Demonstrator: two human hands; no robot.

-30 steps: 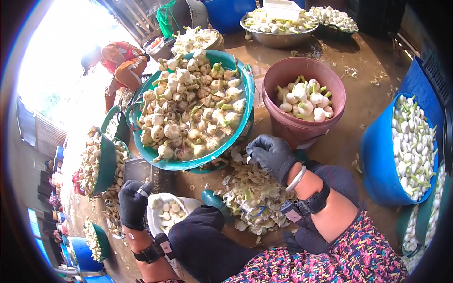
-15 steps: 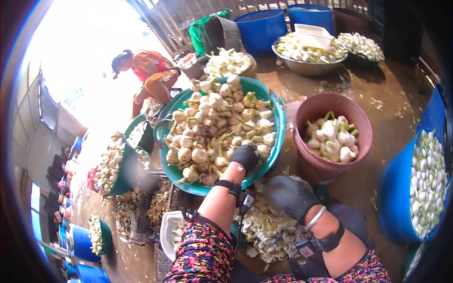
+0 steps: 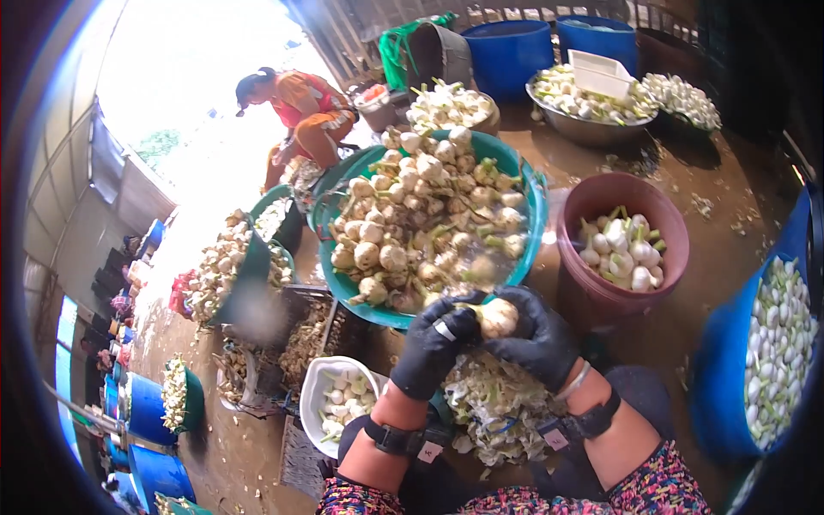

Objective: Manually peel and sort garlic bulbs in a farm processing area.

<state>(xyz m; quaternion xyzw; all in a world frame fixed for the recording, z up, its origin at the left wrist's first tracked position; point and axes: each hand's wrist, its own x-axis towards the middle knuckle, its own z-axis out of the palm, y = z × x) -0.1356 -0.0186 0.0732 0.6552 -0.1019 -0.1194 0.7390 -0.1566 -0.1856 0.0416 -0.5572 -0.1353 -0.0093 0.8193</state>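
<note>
A pale garlic bulb (image 3: 499,318) sits between my two black-gloved hands, just beyond the near rim of a teal basin (image 3: 539,219). My right hand (image 3: 539,340) is closed around the bulb's right side. On the stem side, my left hand (image 3: 436,343) is closed, with a white band over one finger; its fingertips are partly hidden. Heaped in the basin are many unpeeled garlic bulbs (image 3: 421,184) with soil on their skins. Below my hands lies a pile of loose garlic skins and leaves (image 3: 498,408).
Right of the basin stands a pink bucket (image 3: 573,249) with cleaned garlic. A blue container (image 3: 717,360) of white bulbs is at far right, a white tub (image 3: 311,410) at lower left. Behind are a metal bowl (image 3: 592,129) and blue drums (image 3: 506,56). Another person (image 3: 305,120) crouches at back left.
My left hand has come back from the basin toward my right hand, and a garlic bulb is now held between them. The view has shifted slightly, so more of the white tub shows.
</note>
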